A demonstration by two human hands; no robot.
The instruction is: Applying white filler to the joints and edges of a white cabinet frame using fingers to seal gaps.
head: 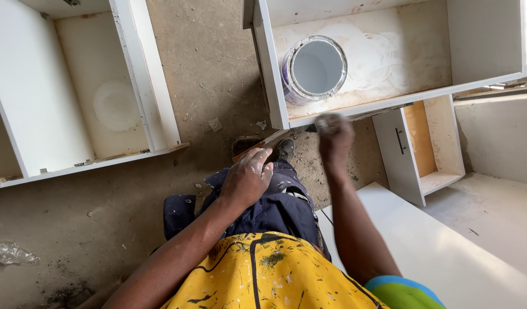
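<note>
Rubbing the front edge of the white laminate cabinet box (389, 106), the blurred right hand (334, 137) clenches something unclear, while the left hand (246, 177), fingers loosely curled and empty, braces on the knee beside the open white paint tin (314, 70).

Round white paint tin (314, 70) with purple label, on its side inside white cabinet (389, 57)

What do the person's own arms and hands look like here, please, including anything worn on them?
Both arms are bare from the shoulder down, with no gloves, watch or rings visible. The left hand is flecked and smeared with white paint or dust. The right hand is blurred, its fingers looking dusty white. A paint-spattered yellow top with black lines covers the torso, with a blue-edged green sleeve at the right shoulder.
</note>
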